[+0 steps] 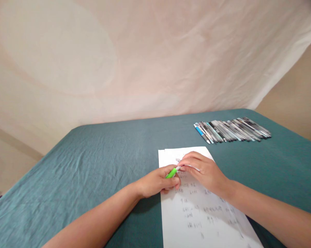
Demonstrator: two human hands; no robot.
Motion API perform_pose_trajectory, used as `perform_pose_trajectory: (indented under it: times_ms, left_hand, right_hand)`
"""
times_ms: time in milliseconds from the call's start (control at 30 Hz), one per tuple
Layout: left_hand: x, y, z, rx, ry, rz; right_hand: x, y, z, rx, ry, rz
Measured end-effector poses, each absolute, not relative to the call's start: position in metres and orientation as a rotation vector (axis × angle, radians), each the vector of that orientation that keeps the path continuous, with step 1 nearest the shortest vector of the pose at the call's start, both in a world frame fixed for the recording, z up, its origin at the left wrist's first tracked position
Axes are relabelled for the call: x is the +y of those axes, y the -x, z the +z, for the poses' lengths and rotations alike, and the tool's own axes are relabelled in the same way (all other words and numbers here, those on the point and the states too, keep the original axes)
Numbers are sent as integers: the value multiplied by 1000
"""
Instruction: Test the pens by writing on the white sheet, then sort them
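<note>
Both hands on one green pen (172,173), over the paper sheet (197,213)
Left hand (158,181): fingers curled tight round the green barrel. Right hand (204,170): fingertips pinched narrow on the pen's white end, other fingers loosely bent. Pen is tilted, white end up toward the right hand, just above the sheet's upper part. Sheet carries faint handwriting, too blurred to read; a second sheet's edge peeks out at the top. Sheet lies on the teal tablecloth (106,165), near the front edge. Row of pens (231,130) lies side by side at far right, well apart from the hands. Pale cloth backdrop (145,51) hangs behind the table
</note>
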State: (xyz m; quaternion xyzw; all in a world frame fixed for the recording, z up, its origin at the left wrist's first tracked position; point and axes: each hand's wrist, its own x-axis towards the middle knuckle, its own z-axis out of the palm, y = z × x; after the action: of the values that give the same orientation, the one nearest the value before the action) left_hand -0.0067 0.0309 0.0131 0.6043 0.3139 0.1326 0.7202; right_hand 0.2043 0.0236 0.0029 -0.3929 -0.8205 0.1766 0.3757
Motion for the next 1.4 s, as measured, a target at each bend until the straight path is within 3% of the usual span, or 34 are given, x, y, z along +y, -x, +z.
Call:
perform_pose_trajectory:
  times_ms: [500, 1000, 1167, 1400]
  left_hand:
    - [32, 3, 11, 651, -1179, 391]
    - [40, 5, 3, 552, -859, 528]
    - [38, 5, 4, 542, -879, 556]
    - [38, 4, 3, 565, -945, 602]
  right_hand:
    - [16, -198, 5, -2124, 1020, 500]
    - [28, -212, -3, -2267, 1659, 387]
    - [33, -218, 2, -2150, 1628, 580]
    - [35, -215, 8, -1759, 1419, 1156]
